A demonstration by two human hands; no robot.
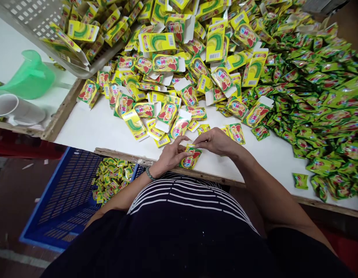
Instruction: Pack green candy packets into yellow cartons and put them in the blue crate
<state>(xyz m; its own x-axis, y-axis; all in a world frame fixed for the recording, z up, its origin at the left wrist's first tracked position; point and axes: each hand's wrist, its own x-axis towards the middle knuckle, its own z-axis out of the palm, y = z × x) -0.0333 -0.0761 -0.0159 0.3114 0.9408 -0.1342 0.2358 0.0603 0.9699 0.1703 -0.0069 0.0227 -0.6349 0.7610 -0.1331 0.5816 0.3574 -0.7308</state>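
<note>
At the table's front edge, a small yellow-green printed box [192,158] with a red fruit picture is held upright. My left hand [171,155] grips its left side between thumb and fingers. The fingers of my right hand [215,141] are pinched together at the box's top end; whether they hold a flap or a small packet there is hard to see. Just beyond my hands lie a box [181,125] with a white flap and a small packet [203,128]. To the right of my right hand rests a green wrapped packet [236,133].
Many open boxes [164,63] heap across the white table [80,131]. A large pile of green packets [326,96] covers the right. At left are a grey crate [92,71], green scoop [31,77] and white mug [21,110]. Below stands a blue crate [60,193] holding filled-looking boxes [112,177].
</note>
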